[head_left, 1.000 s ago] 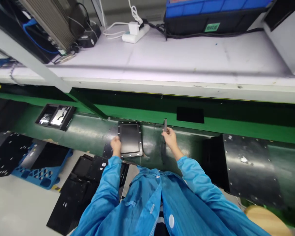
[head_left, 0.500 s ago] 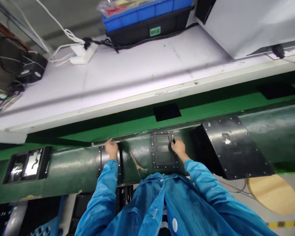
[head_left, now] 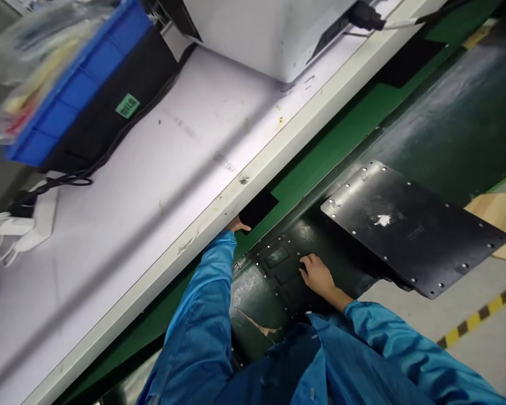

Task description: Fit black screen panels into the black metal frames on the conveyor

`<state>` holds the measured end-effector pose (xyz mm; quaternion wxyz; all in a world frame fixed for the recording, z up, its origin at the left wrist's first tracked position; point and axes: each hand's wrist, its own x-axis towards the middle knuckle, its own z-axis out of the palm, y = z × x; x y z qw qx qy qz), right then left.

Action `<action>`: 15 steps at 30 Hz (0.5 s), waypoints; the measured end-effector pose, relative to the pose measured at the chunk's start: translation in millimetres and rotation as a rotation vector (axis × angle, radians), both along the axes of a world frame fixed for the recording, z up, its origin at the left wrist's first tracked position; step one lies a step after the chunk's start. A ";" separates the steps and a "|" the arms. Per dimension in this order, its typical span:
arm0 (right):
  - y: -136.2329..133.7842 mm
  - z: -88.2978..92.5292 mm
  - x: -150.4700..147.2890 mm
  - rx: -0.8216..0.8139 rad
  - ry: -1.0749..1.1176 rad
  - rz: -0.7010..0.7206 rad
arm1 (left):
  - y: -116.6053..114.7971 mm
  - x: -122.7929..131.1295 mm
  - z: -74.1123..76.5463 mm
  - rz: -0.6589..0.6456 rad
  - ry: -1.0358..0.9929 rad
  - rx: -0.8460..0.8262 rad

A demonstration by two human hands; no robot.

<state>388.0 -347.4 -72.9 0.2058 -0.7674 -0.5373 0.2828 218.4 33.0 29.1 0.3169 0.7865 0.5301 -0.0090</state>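
My right hand rests at the right edge of a flat black frame, its fingers bent over that edge. The frame has rectangular windows and small holes along its rim, and lies on the dark green conveyor belt. Reaching under the front edge of the white shelf, my left hand is beside a black rectangular patch on the green surface. Its thumb is stretched out; the other fingers are mostly hidden by the shelf.
A large black plate with edge holes stands raised to the right. The belt has a torn patch. On the shelf are a blue bin, a power strip and a white-grey box. A round wooden seat is at right.
My left hand has left the part on the belt's left and moved forward under the shelf edge. My right hand stays at the frame. The view has turned right.
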 end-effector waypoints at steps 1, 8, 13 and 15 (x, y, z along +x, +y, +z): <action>-3.6 -0.3 -2.2 -0.015 -0.013 -0.037 | -0.1 -4.6 0.1 0.006 0.041 0.025; -6.5 1.3 4.0 -0.091 -0.049 0.010 | -38.8 -33.6 32.2 0.125 0.065 0.154; 1.3 36.2 13.0 -0.081 0.173 -0.054 | -104.3 -53.5 79.8 0.172 -0.066 0.239; 1.0 52.7 3.6 -0.105 0.509 -0.071 | -148.2 -68.9 89.4 0.298 -0.239 0.279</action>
